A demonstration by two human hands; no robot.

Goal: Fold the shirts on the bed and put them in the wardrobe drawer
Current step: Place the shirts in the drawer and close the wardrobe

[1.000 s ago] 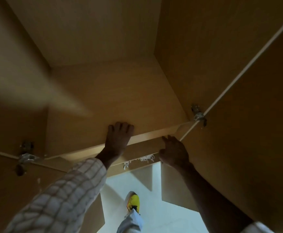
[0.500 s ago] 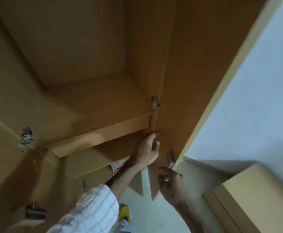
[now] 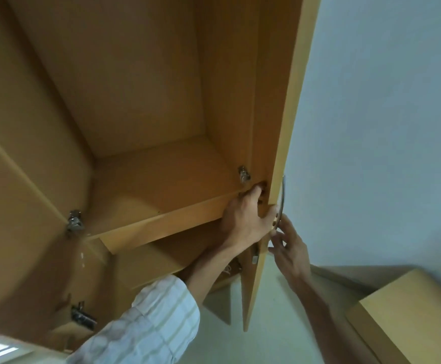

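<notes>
Pale blue-grey wall (image 3: 384, 127) fills right half of frame; tan wooden wardrobe (image 3: 135, 88) interior takes the left and centre, seen from low and tilted. Bare shelf (image 3: 167, 185) in centre. Metal hinges at left (image 3: 74, 220) and near centre right (image 3: 244, 174). Another tan board or box top (image 3: 408, 319) at lower right, pale floor (image 3: 274, 324) between.

Left hand (image 3: 245, 222), striped sleeve (image 3: 146, 324), is curled round the edge of the right wardrobe door (image 3: 279, 153), thumb on the outer face, fingers (image 3: 257, 191) tucked inside near the shelf front. Right hand (image 3: 290, 248) is just below, fingers loosely spread and touching the lower end of the metal door handle (image 3: 282, 203); not a clear grip.

Risks, judged: if the door swings shut, left fingers sit between door and shelf edge and could get pinched. A pull by fingertips on the handle could slip. Door could knock the lower-right board if swung wide.

Task's thing: no shirts in view, no bed either. Drawer not clearly seen; something pale shows below the shelf behind the left forearm, around lower centre, too hidden to tell. Shelf holds no folded shirt. Looks like door handling at the wardrobe, not folding.
</notes>
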